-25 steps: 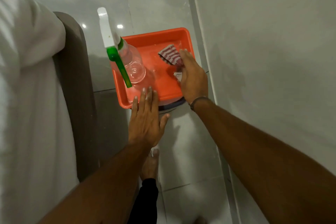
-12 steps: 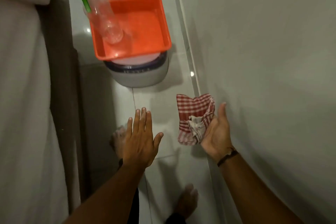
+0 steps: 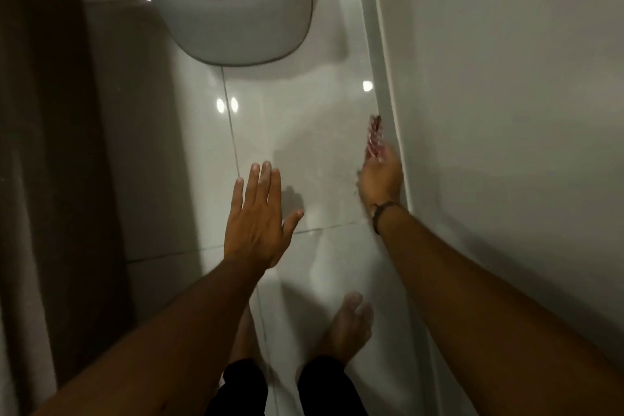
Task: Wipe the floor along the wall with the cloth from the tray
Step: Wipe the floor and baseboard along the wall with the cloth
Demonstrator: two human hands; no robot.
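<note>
My right hand point(image 3: 380, 177) holds the red-and-white checked cloth point(image 3: 374, 137) low over the glossy white floor tiles point(image 3: 304, 132), right beside the skirting point(image 3: 388, 132) at the foot of the wall point(image 3: 506, 111). The cloth is blurred and sticks out past my fingers toward the far end. My left hand point(image 3: 258, 219) hovers flat over the floor with fingers spread and holds nothing. The tray is out of view.
A grey stool with a dark rim marked JOYO point(image 3: 233, 10) stands on the floor ahead. A brown bed frame with bedding point(image 3: 50, 145) runs down the left. My bare feet point(image 3: 344, 328) stand on the tiles at the bottom.
My view has dropped toward the floor, so the tray and spray bottle have left the frame. My right hand has carried the cloth down to the skirting. My left hand stays spread.
</note>
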